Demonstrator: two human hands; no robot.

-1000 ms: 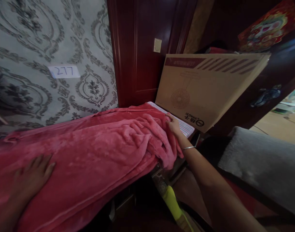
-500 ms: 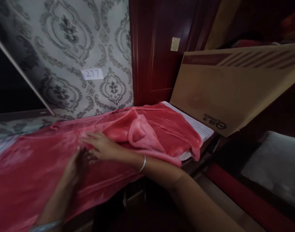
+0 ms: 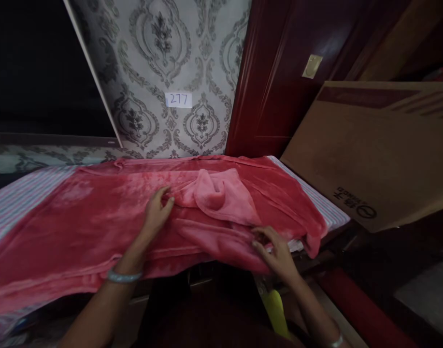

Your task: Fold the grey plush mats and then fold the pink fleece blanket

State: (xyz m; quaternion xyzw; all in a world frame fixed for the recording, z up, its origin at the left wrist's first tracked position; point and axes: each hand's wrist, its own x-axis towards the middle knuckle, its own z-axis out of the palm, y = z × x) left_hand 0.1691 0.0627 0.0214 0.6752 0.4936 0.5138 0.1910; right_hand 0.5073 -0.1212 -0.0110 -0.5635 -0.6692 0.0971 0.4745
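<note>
A pink-red plush garment (image 3: 108,208) lies spread across a surface covered with striped cloth. Near its middle, a lighter hood-like part (image 3: 228,195) is bunched up. My left hand (image 3: 157,210) rests on the garment just left of that bunch, thumb and fingers apart, holding nothing. At the near right, my right hand (image 3: 276,249) has its fingers and thumb curled round the edge of a loose fold of the garment, below the bunched part.
A large cardboard box (image 3: 351,150) leans at the right, beside the striped cloth (image 3: 315,198). Behind, a dark screen (image 3: 43,67) stands before patterned wallpaper bearing a paper label (image 3: 178,100) marked 277. Something yellow-green (image 3: 275,309) shows below the near edge.
My right hand has moved from beside the left hand over to the garment's near right. My left hand now lies near the bunched part. The view has shifted left.
</note>
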